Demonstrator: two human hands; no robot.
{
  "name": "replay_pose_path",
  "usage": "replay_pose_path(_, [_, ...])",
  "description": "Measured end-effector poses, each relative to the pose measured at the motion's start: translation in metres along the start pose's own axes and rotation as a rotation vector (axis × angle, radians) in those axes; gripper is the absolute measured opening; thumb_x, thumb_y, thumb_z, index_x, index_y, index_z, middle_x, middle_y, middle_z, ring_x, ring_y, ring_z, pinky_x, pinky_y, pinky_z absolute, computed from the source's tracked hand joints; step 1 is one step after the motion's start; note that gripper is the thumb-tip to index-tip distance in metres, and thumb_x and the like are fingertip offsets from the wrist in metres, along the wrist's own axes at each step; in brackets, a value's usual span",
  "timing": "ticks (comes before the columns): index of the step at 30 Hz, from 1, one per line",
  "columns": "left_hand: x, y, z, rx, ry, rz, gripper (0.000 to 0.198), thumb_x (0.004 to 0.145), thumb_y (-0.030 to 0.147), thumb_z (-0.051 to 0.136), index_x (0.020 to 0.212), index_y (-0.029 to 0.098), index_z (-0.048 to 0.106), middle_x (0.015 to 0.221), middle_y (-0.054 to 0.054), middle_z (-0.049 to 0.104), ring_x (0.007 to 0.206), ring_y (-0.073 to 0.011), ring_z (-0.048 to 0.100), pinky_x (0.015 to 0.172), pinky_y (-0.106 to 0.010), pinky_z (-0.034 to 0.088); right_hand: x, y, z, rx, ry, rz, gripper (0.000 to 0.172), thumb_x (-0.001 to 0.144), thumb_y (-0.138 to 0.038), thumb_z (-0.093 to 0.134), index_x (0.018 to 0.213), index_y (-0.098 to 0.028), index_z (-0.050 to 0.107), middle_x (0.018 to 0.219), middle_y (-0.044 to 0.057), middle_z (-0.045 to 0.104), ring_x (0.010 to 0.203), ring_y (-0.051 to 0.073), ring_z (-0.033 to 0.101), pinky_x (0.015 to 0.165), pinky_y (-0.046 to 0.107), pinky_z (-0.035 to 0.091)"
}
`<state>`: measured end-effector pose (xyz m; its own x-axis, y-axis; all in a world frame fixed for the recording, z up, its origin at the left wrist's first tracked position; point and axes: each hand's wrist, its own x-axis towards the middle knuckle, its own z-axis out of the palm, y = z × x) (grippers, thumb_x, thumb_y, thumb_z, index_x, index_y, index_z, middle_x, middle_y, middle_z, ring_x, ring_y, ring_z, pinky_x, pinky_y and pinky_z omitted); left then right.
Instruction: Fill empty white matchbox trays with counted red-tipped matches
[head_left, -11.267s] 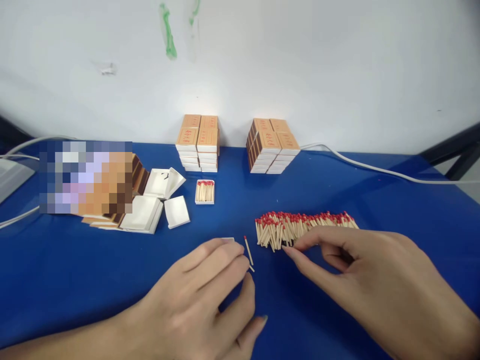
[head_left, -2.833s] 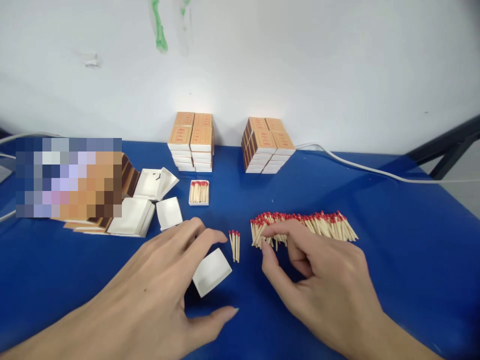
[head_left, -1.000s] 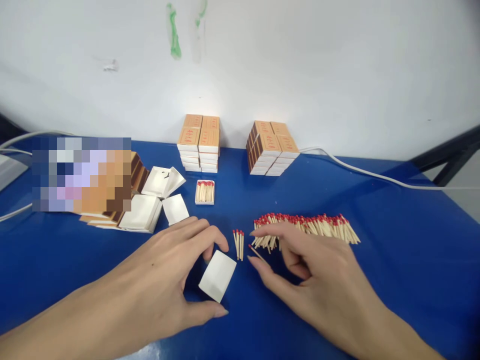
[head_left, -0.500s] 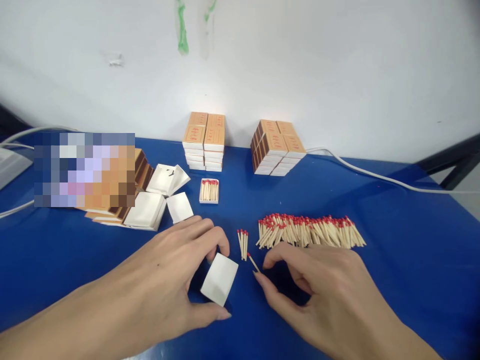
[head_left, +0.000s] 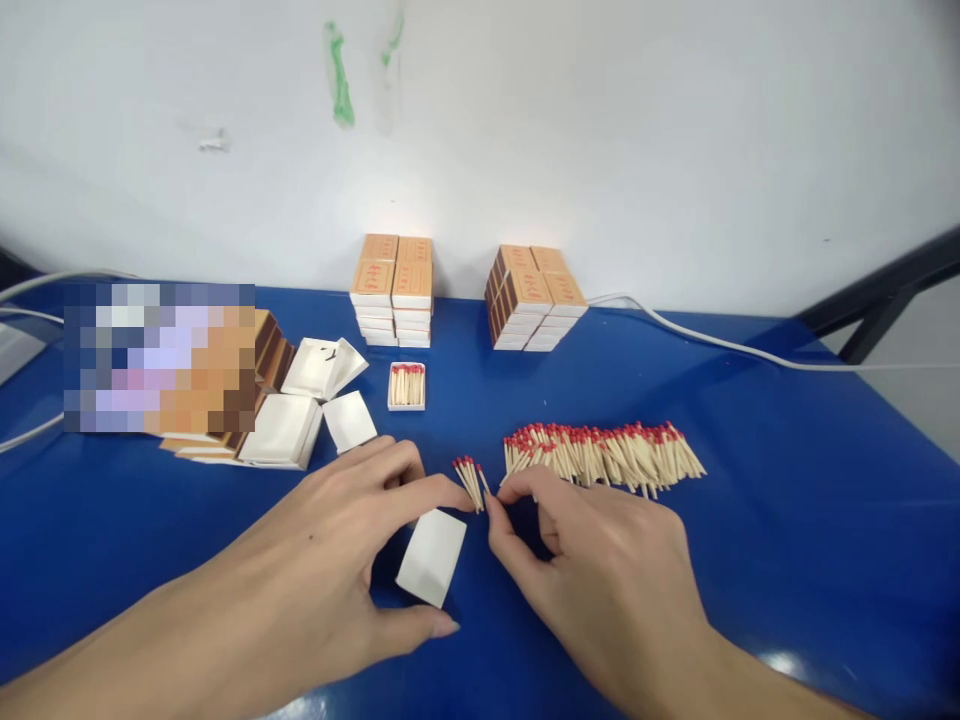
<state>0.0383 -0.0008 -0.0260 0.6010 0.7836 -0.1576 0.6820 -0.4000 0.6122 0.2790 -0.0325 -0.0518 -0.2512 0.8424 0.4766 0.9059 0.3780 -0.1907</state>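
My left hand (head_left: 341,545) is open, thumb and fingers spread around a small white matchbox tray (head_left: 431,560) on the blue table. Its index fingertip reaches the lower ends of a small group of red-tipped matches (head_left: 466,478). Just right of that group, a single match (head_left: 484,481) is pinched between the thumb and index finger of my right hand (head_left: 607,550). Behind the right hand lies a long heap of matches (head_left: 600,455), heads pointing away from me. A white tray filled with matches (head_left: 406,387) sits farther back.
Two stacks of orange matchboxes, one left (head_left: 392,285) and one right (head_left: 534,295), stand near the wall. Several loose white trays (head_left: 279,430) and brown-edged covers lie at left, partly pixelated. A white cable (head_left: 720,347) runs along the back right.
My right hand has moved left with its match, up beside the small group. My left index finger has stretched out to the group, which now leans more. The view has shifted slightly.
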Motion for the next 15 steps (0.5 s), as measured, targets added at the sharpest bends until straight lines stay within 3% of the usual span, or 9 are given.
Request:
replay_pose_path(4, [0.002, 0.000, 0.000, 0.011, 0.001, 0.034, 0.060, 0.079, 0.035, 0.099, 0.132, 0.045, 0.074, 0.115, 0.001, 0.065, 0.105, -0.0230, 0.070, 0.079, -0.032, 0.057, 0.003, -0.004, 0.002, 0.056, -0.003, 0.040, 0.025, 0.103, -0.024, 0.064, 0.080, -0.024, 0.076, 0.052, -0.007, 0.054, 0.042, 0.012, 0.052, 0.050, 0.029, 0.033])
replay_pose_path(10, [0.000, -0.001, 0.001, 0.004, 0.058, 0.062, 0.069, 0.077, 0.034, 0.101, 0.138, 0.041, 0.068, 0.125, 0.001, 0.069, 0.117, -0.0267, 0.070, 0.102, -0.041, 0.060, 0.011, 0.014, -0.013, 0.126, -0.012, 0.140, 0.016, 0.106, -0.030, 0.066, 0.101, -0.026, 0.081, 0.054, -0.010, 0.048, 0.041, 0.010, 0.046, 0.049, 0.027, 0.037])
replay_pose_path(15, [0.000, 0.000, -0.001, -0.003, 0.045, 0.036, 0.059, 0.080, 0.036, 0.099, 0.131, 0.034, 0.069, 0.125, 0.000, 0.071, 0.117, -0.0280, 0.070, 0.100, -0.042, 0.059, 0.019, 0.029, -0.022, 0.070, -0.052, 0.054, 0.017, 0.106, -0.034, 0.062, 0.104, -0.024, 0.076, 0.053, -0.012, 0.043, 0.038, 0.010, 0.042, 0.046, 0.026, 0.036])
